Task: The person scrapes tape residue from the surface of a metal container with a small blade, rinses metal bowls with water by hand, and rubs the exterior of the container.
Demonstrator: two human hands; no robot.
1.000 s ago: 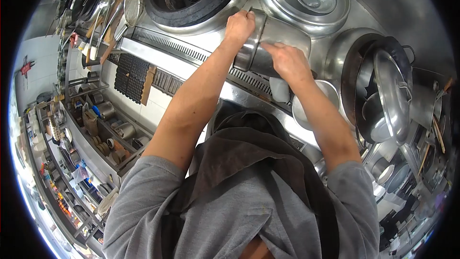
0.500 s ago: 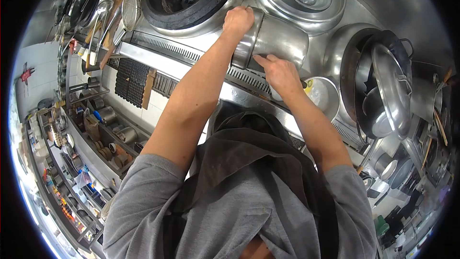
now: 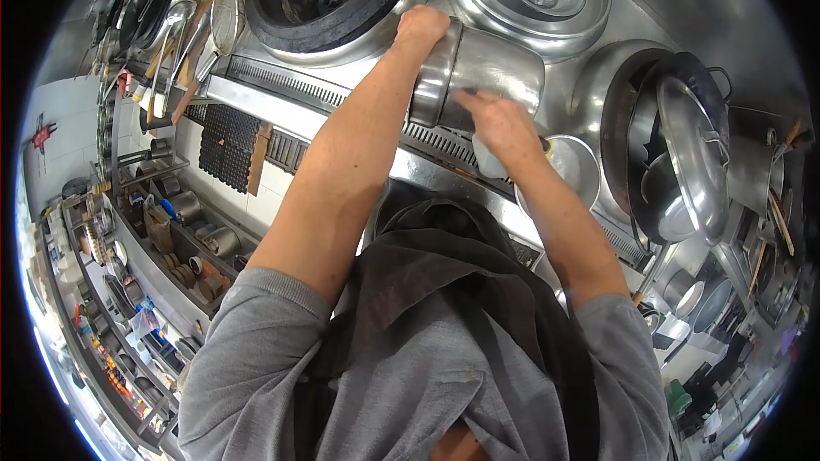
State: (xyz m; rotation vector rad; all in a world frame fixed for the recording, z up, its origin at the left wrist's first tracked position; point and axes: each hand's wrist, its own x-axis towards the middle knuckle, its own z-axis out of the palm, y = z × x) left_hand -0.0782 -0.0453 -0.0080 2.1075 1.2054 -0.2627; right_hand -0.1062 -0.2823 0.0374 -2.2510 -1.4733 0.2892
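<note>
A cylindrical stainless steel pot [image 3: 495, 64] lies on its side on the stove top, with a band around it near its left end. My left hand [image 3: 423, 27] is closed over the upper edge of that left end. Against the pot's near side is my right hand [image 3: 506, 126], its index finger pointing left and slightly blurred, the other fingers curled under. A pale, cloth-like thing [image 3: 489, 162] shows below the right palm; what it is I cannot make out.
Behind stand a black-rimmed wok burner [image 3: 342, 30] and a round steel basin [image 3: 530, 30]. A strainer bowl [image 3: 572, 172] sits right of my right hand, near stacked woks and a lid [image 3: 688, 154]. Ladles and a mesh skimmer [image 3: 227, 19] hang at left, above shelves [image 3: 184, 230].
My right hand has shifted slightly along the pot's near side, and more of the pale thing shows beneath it. My left hand keeps its hold. The whole view has shifted slightly.
</note>
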